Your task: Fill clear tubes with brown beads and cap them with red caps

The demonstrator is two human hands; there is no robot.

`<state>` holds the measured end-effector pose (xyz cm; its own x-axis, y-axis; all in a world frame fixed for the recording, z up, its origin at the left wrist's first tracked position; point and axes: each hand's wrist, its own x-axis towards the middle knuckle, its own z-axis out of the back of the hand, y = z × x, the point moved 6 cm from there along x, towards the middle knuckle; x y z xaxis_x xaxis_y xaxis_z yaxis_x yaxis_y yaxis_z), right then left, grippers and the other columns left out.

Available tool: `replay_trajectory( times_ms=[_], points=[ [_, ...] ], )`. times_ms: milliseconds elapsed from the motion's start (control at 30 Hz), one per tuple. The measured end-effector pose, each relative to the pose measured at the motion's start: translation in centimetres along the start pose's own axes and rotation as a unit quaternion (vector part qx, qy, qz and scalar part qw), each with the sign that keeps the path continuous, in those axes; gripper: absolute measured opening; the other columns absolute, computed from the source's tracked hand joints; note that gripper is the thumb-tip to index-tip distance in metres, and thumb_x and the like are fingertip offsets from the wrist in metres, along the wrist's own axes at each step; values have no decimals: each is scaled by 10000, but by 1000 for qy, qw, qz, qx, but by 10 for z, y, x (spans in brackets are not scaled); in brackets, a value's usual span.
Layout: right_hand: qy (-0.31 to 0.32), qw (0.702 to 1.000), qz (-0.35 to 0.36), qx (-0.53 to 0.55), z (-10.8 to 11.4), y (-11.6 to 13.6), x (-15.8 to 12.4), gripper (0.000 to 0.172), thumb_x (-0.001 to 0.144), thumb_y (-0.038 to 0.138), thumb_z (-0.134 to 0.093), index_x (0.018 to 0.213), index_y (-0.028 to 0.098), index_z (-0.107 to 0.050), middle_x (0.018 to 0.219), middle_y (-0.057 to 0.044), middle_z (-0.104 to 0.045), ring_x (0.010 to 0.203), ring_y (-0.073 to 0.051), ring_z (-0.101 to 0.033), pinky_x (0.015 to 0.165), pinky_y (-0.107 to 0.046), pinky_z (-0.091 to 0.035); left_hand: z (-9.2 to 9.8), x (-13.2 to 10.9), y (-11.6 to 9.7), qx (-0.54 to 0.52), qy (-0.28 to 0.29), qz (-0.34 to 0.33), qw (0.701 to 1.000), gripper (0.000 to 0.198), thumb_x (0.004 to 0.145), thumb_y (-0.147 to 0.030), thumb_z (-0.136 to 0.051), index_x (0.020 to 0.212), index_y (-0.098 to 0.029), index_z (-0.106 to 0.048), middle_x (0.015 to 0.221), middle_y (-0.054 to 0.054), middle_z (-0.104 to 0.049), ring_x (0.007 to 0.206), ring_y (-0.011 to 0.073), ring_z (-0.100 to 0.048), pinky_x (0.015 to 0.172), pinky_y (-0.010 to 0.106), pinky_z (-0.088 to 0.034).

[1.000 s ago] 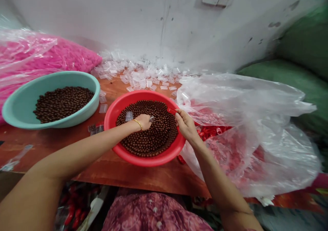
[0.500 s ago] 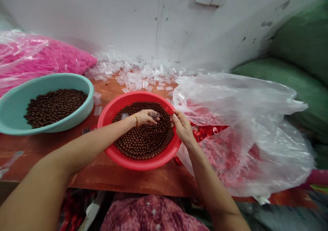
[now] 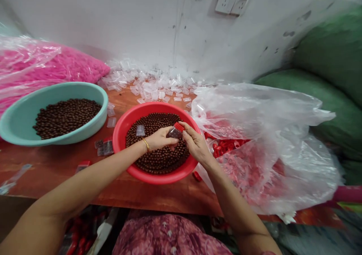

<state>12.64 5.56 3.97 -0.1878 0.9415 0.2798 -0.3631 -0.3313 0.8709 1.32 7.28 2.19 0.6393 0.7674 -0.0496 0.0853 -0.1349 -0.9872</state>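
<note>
Over a red basin (image 3: 120, 134) of dark brown beads (image 3: 157, 164), my left hand (image 3: 160, 139) is closed round a small clear case (image 3: 174, 132) with dark contents. My right hand (image 3: 195, 143) pinches a red cap (image 3: 179, 126), which sits against the case's upper end. Whether the cap is fully seated cannot be made out. Another clear case (image 3: 140, 130) lies on the beads at the basin's left side.
A teal basin (image 3: 56, 137) with brown beads stands left, a pink-filled bag (image 3: 65, 62) behind it. Clear pieces (image 3: 152, 87) lie along the wall. Right are red parts (image 3: 226, 146) and a large plastic bag (image 3: 299, 160). Capped cases (image 3: 107, 146) lie between the basins.
My right hand has brought the red cap down and left onto the clear case. The case is now more upright in my left hand. The view has shifted slightly.
</note>
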Motion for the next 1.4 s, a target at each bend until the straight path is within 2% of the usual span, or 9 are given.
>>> replay_trajectory(
  times_ms=[100,233,467,600,833,967,1100,1267,1400],
  points=[
    [0,999,22,-37,0,2,-3,408,884,306,-379,1253,224,-535,1098,-40,-639,1040,-177,-581,934,-357,-449,-2,-1,0,26,4,0,1000,334,655,-343,-702,772,-142,-462,538,-61,-508,458,69,-492,471,208,-432],
    [11,993,75,-88,2,5,-10,427,895,287,-380,1291,195,-511,1210,-66,-606,1096,-169,-571,977,-323,-425,-4,-4,2,45,-5,11,999,337,646,-362,-699,750,-141,-467,510,-61,-508,410,47,-450,398,167,-390],
    [43,954,196,-221,0,12,-24,466,920,254,-345,1368,139,-403,817,-78,-675,692,-159,-628,663,-276,-523,-13,-9,3,37,31,47,998,324,608,-352,-690,714,-136,-472,477,-89,-452,357,50,-444,330,164,-402],
    [61,945,219,-237,4,17,-28,483,920,239,-347,1389,127,-364,804,-78,-666,684,-151,-622,641,-262,-522,-14,-10,2,49,44,71,995,292,601,-297,-679,734,-142,-471,457,-96,-447,333,50,-433,304,146,-365],
    [31,986,126,-108,5,23,-26,434,908,263,-385,1333,215,-464,1055,-74,-653,1025,-171,-591,892,-319,-478,-10,-8,-9,76,3,26,997,238,578,-227,-632,747,-131,-495,509,-95,-444,382,26,-407,344,139,-399],
    [-11,999,18,31,1,10,-24,382,894,374,-421,1210,225,-578,842,-35,-659,708,-132,-609,669,-274,-522,-9,-9,-11,87,0,12,996,237,598,-236,-619,783,-116,-530,554,-77,-471,419,26,-409,368,141,-408],
    [4,987,-72,141,-1,0,-20,359,846,452,-488,1056,205,-643,661,18,-602,429,-62,-468,432,-206,-432,-9,-9,-12,87,-1,16,996,231,598,-238,-635,770,-115,-542,568,-71,-483,423,25,-413,376,142,-405],
    [-89,993,69,-42,19,19,-16,256,842,271,-528,1068,202,-625,955,-46,-695,775,-135,-641,713,-274,-528,-11,-9,-10,73,1,50,996,230,587,-232,-661,711,-135,-493,464,-93,-458,358,40,-435,349,143,-384],
    [-132,910,242,-311,13,38,-23,314,849,122,-480,1133,175,-604,1008,-84,-699,892,-174,-642,824,-311,-507,-12,-8,-9,45,-5,49,998,251,596,-251,-679,686,-140,-472,421,-94,-458,335,49,-447,343,144,-385]
  ],
)
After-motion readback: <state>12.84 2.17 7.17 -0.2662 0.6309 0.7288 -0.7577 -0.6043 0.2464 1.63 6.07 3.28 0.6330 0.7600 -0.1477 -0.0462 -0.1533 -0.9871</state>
